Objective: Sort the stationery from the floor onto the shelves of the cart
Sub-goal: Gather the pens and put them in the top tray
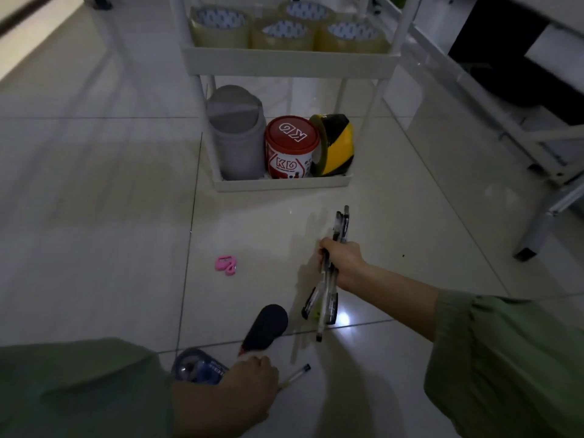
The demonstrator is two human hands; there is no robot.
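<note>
Right hand (344, 260) grips pen bundle (328, 279) mid-barrel: light, stiff, slippery, may fan. Left hand (252, 379) pinches single pen (295, 376).

Cart (278, 181): stands on the floor (94, 200), beyond the hands.
Middle shelf (287, 60): four tape rolls (286, 34), packed side by side.
Bottom shelf: bin (237, 134) at left, tub (290, 147) in the middle, striped tape roll (335, 143) on edge at right.
Floor, before the cart: sharpener (226, 264) at left, marker (265, 330) nearer, correction tape (197, 366) nearest.
Right hand (344, 263): holds a bundle of pens (328, 279) right of the sharpener.
Left hand (249, 384): on a single pen (295, 376), between correction tape and marker.
</note>
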